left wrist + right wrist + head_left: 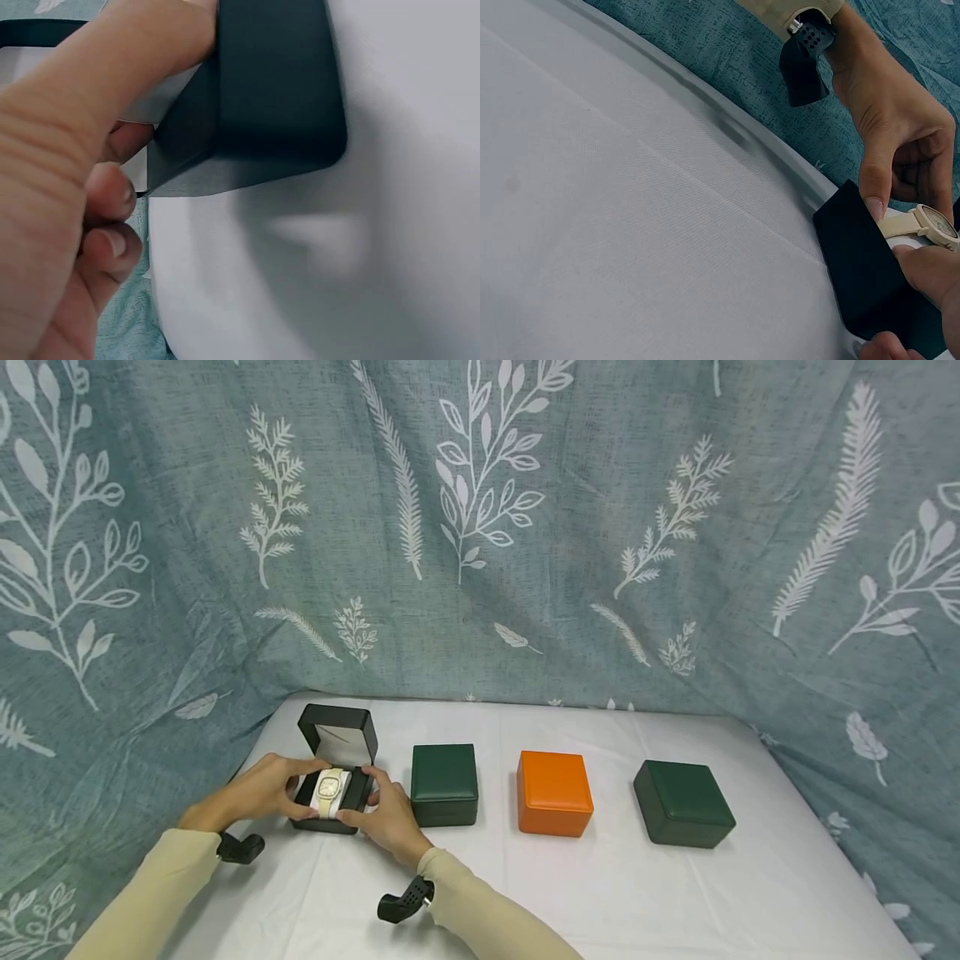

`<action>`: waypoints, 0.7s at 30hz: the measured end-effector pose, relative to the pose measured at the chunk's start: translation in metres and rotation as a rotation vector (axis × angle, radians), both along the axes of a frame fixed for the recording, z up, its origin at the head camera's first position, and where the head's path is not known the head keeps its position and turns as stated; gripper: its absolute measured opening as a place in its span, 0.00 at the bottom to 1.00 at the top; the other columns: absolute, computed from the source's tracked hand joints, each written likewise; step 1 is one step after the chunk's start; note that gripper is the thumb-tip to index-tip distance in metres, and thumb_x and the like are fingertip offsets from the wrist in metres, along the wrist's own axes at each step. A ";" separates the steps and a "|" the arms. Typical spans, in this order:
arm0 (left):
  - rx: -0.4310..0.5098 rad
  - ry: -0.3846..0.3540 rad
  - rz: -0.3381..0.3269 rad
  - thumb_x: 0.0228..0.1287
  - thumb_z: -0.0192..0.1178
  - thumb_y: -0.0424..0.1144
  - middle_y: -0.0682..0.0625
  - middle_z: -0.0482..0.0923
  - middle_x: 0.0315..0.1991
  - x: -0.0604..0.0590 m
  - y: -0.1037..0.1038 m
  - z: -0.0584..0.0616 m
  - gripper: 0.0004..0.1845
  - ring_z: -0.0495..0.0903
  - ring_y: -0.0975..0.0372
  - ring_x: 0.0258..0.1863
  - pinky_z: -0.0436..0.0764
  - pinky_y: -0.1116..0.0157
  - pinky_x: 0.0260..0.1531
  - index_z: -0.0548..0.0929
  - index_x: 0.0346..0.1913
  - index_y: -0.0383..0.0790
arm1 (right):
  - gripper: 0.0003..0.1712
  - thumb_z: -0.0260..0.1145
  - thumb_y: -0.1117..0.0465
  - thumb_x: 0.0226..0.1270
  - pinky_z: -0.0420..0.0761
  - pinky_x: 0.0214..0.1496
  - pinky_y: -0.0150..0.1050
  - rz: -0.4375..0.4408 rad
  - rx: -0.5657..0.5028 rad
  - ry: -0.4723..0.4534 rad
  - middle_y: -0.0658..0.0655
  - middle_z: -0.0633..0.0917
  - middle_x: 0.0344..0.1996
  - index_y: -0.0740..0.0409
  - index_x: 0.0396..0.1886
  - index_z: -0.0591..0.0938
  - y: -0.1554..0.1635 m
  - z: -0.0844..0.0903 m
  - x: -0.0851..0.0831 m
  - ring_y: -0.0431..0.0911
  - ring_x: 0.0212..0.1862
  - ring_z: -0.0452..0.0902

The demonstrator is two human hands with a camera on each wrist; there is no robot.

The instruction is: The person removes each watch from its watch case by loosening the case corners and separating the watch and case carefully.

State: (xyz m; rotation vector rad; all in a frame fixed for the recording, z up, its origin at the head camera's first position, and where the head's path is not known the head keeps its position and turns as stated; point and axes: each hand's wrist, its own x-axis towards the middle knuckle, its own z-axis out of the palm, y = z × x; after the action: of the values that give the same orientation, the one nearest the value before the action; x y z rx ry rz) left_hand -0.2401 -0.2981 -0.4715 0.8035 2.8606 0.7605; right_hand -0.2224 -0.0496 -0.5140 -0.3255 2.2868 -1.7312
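Note:
A black watch box stands at the table's left with its lid raised, showing a pale lining. Inside it, a cream-strapped watch sits wrapped on a white cushion. My left hand holds the watch's cushion from the left, thumb at the front and index finger at the back. From the right, my right hand pinches the same cushion, its thumb beside the strap. The left wrist view shows the box's dark outer wall; the watch is hidden there.
To the right of the open box stand a closed green box, an orange box and another green box. A white cloth covers the table. Behind hangs a leaf-patterned blue-green curtain.

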 end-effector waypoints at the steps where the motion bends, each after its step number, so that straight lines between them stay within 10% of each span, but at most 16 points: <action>1: -0.006 -0.013 0.015 0.51 0.81 0.48 0.62 0.69 0.18 0.000 0.000 0.000 0.39 0.65 0.71 0.17 0.67 0.70 0.19 0.81 0.67 0.39 | 0.47 0.81 0.56 0.58 0.76 0.29 0.34 0.000 0.005 0.002 0.57 0.75 0.43 0.46 0.76 0.70 0.000 0.000 0.000 0.43 0.24 0.76; 21: 0.028 -0.063 0.051 0.54 0.80 0.49 0.62 0.58 0.15 0.000 0.003 0.003 0.41 0.58 0.70 0.17 0.62 0.69 0.19 0.79 0.68 0.34 | 0.46 0.81 0.52 0.58 0.75 0.35 0.36 -0.001 0.068 0.048 0.55 0.76 0.43 0.42 0.75 0.71 0.003 -0.002 -0.002 0.43 0.38 0.70</action>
State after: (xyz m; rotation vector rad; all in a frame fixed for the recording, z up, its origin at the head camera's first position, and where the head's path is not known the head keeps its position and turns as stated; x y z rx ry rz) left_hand -0.2399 -0.2949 -0.4684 0.6993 2.8304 0.8191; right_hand -0.2241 -0.0470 -0.5158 -0.3561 2.3738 -1.6597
